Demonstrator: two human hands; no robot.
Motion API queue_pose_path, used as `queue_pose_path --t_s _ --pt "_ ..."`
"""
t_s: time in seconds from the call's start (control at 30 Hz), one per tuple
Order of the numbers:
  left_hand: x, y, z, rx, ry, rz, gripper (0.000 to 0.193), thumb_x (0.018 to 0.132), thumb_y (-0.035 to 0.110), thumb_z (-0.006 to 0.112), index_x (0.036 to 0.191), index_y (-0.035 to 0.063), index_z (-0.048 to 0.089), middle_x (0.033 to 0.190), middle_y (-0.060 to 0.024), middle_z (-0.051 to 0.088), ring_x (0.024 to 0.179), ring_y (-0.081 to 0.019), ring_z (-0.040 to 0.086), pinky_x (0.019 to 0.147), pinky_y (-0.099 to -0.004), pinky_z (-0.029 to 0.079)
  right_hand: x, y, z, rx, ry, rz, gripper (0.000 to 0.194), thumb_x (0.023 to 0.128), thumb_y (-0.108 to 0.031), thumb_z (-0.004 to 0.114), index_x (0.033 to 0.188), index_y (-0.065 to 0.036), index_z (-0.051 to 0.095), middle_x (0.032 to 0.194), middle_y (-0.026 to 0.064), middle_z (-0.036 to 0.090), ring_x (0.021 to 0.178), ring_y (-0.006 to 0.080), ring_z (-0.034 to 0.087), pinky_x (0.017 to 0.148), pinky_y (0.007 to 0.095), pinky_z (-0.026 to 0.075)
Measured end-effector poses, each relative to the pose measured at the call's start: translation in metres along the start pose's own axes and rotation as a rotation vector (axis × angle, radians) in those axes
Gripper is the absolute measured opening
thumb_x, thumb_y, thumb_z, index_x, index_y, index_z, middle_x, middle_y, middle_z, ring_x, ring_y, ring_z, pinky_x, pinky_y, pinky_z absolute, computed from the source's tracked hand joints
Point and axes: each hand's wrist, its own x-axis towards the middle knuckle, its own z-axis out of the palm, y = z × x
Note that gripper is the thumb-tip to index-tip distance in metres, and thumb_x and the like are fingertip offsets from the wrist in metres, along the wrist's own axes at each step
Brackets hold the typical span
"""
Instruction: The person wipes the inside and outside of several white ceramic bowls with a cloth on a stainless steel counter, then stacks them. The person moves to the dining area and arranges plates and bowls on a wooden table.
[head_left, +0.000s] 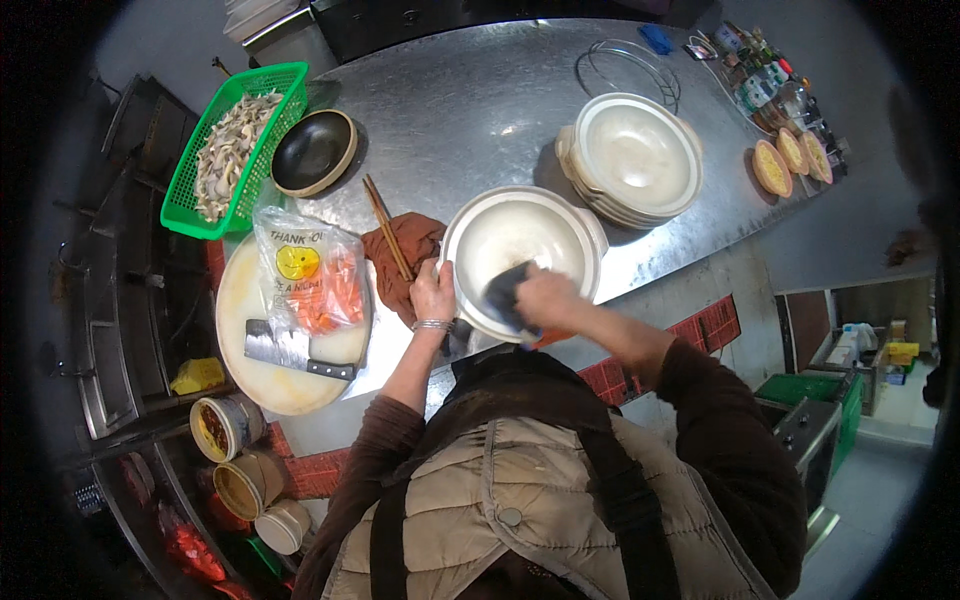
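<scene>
A white-glazed ceramic pot rests near the front edge of the steel table. My left hand grips its left rim, thumb on the edge, a bangle at the wrist. In my right hand is a dark cloth, blurred, pressed against the pot's inner wall. Brown residue shows at the bottom of the bowl. Just left of my left hand lie a crumpled reddish-brown cloth and a pair of wooden chopsticks across it. Behind the pot on the right stands a stack of similar pots.
A round cutting board at left bears a cleaver and a plastic bag of orange pieces. Beyond are a green basket of sliced mushrooms and a black bowl. Wire rings, bottles and small bowls stand far right.
</scene>
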Motion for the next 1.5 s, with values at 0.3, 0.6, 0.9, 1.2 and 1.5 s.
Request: queue_pose_path --t_s 0.3,0.6,0.9,1.2,1.5 --pt "-0.009 -0.007 -0.003 -0.004 0.033 0.132 0.027 0.088 0.022 0.063 0.104 0.0000 0.065 0.078 -0.0263 0.066 0.074 -0.0418 0.066 0.067 -0.0457 0.052 0.075 0.008 0.002 -0.216 0.457 -0.044 0.029 0.088 -0.013 0.051 0.107 0.007 0.061 0.111 0.0213 0.054 0.101 0.0343 0.058 0.081 0.0428 0.053" --pt "-0.006 0.002 -0.007 0.070 -0.024 0.049 0.033 0.089 0.023 0.062 0.107 -0.0045 0.064 0.083 -0.0275 0.066 0.080 -0.0383 0.068 0.071 -0.0422 0.051 0.068 -0.020 0.005 -0.140 0.401 -0.197 0.030 0.083 -0.014 0.053 0.109 -0.011 0.069 0.116 0.0173 0.054 0.111 0.0331 0.052 0.089 0.0480 0.044" --pt "0.009 -0.011 -0.007 -0.007 -0.037 0.131 0.029 0.090 0.025 0.059 0.103 -0.0005 0.065 0.083 -0.0270 0.066 0.079 -0.0431 0.066 0.070 -0.0464 0.052 -0.006 0.036 -0.034 -0.636 -0.120 -0.429 0.024 0.082 -0.019 0.059 0.098 -0.008 0.073 0.111 0.0121 0.060 0.105 0.0301 0.055 0.086 0.0497 0.044" --pt "0.009 -0.008 -0.004 0.016 -0.042 0.055 0.029 0.090 0.026 0.059 0.104 0.0020 0.065 0.082 -0.0265 0.066 0.078 -0.0432 0.065 0.071 -0.0481 0.051 0.028 0.045 0.003 -0.734 0.153 -0.010 0.024 0.080 -0.011 0.060 0.098 -0.001 0.072 0.109 0.0157 0.061 0.099 0.0303 0.058 0.079 0.0395 0.049" --pt "0.009 -0.012 -0.002 0.120 -0.054 0.035 0.030 0.092 0.029 0.057 0.102 0.0010 0.063 0.082 -0.0274 0.065 0.080 -0.0447 0.064 0.069 -0.0484 0.050 0.055 -0.003 0.024 1.094 0.162 -0.280 0.028 0.081 -0.019 0.068 0.102 -0.001 0.071 0.096 0.0135 0.071 0.089 0.0231 0.067 0.081 0.0342 0.051"
